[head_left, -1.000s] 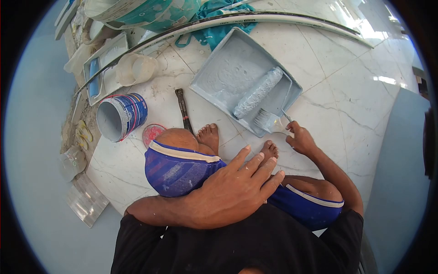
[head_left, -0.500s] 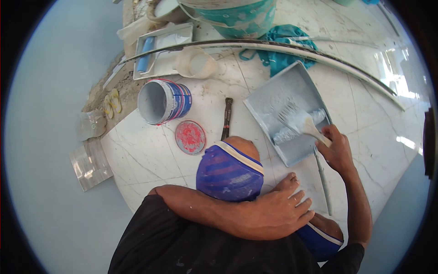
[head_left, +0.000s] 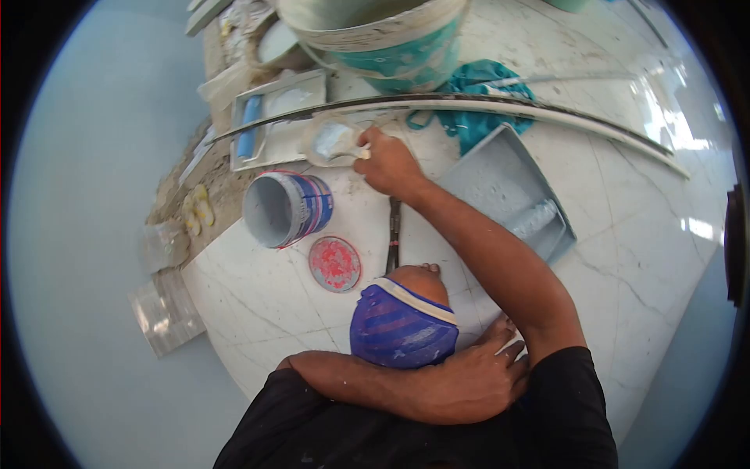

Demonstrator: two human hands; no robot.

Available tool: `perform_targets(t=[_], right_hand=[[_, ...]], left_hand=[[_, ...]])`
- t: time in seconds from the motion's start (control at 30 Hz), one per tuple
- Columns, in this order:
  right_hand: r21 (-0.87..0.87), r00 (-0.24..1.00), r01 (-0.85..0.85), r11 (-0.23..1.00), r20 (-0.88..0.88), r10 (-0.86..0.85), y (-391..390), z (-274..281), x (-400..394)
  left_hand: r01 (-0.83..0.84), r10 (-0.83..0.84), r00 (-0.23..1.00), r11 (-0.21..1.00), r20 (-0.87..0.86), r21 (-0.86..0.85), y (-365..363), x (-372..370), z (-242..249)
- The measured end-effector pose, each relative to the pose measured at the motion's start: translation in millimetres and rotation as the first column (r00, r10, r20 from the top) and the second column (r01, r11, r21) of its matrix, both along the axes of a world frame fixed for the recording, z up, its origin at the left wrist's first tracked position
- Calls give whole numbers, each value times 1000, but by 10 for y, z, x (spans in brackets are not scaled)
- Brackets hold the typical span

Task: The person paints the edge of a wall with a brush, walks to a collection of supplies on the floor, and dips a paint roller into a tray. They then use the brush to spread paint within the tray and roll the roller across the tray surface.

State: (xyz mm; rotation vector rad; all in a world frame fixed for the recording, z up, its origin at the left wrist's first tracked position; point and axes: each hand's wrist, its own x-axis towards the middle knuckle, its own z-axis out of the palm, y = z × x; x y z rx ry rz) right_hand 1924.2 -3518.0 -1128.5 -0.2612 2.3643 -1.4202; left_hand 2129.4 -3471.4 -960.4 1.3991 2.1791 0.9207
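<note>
My right hand [head_left: 387,166] is closed on the handle of a wide paintbrush [head_left: 334,139], whose pale, paint-coated head overlaps the mouth of a small whitish tub [head_left: 312,154]. My left hand [head_left: 473,387] lies over my bent leg, fingers loosely stretched out and holding nothing. To the right, a grey paint tray [head_left: 484,187] sits on the tiles with a paint-covered roller [head_left: 535,219] in its lower part; my right forearm hides the tray's near-left side. In front of my knee stands an open blue-labelled paint can [head_left: 312,205], beside a round lid [head_left: 335,264] smeared with red.
A dark-handled tool [head_left: 394,234] lies beyond my knee. Long thin strips [head_left: 594,129] cross the floor past the tub. Behind them are a large teal-and-white bucket [head_left: 391,59], a teal cloth [head_left: 473,117] and a white tray [head_left: 312,86] with a blue roller [head_left: 248,129].
My right hand has carried the paintbrush from the grey tray leftward and away from me to the small tub. My left hand stays across my leg; the view has tilted slightly.
</note>
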Motion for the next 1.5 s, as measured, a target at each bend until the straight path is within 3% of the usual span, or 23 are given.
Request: perform_targets(t=[0.17,0.23,0.3,0.37,0.43,0.47,0.53,0.63,0.7,0.77,0.9,1.03,1.1,1.13,1.27,1.33,1.43,1.5], right_hand=[[-99,994,38,994,109,-27,557,129,234],[-85,999,11,996,-48,-15,1076,83,380],[73,1000,21,997,-18,-20,1692,165,534],[345,993,-29,938,118,-13,2249,350,650],[577,995,-42,816,-53,89,2728,253,881],[583,995,-49,811,-46,93,2845,263,974],[757,989,-66,651,-38,144,2983,299,1095],[825,981,-76,560,-37,188,3003,131,1219],[830,978,-74,553,-50,205,2929,25,1231],[840,965,-174,513,41,260,2806,-73,1204],[859,924,-133,494,-73,375,2646,-275,1086],[887,938,-107,449,-60,341,2691,-211,991],[839,908,-222,497,-8,419,2621,-123,1063],[856,905,-201,477,-24,424,2615,-162,1059],[898,950,-117,425,-24,311,2668,-255,1003],[823,931,-193,535,-18,363,2566,-184,1131],[853,940,-52,520,-134,314,2555,-354,1076],[851,959,-78,519,-79,273,2600,-305,1040]], left_hand=[[83,-83,996,997,43,8,-82,-76,-4],[81,-83,994,996,68,28,-152,-88,-27],[118,-121,989,992,86,36,-190,-81,-44],[123,-129,987,990,93,65,-238,-91,-46],[126,-134,987,988,91,91,-255,-102,-59],[135,-145,985,984,88,113,-256,-108,-59],[145,-159,983,979,88,146,-256,-136,-49],[130,-151,983,974,107,185,-242,-138,-37],[141,-160,982,974,99,176,-231,-130,-33],[125,-143,984,978,103,168,-223,-123,-26],[106,-119,989,984,90,140,-209,-129,-11],[75,-90,991,986,98,151,-191,-104,-14],[100,-118,988,981,98,167,-167,-126,-1],[106,-125,987,979,102,174,-143,-122,-1],[96,-119,988,974,100,205,-92,-83,-23],[94,-125,983,971,133,219,-76,-79,-21],[113,-131,987,977,91,182,-50,-105,-17],[98,-122,988,972,100,215,-44,-58,-43]])
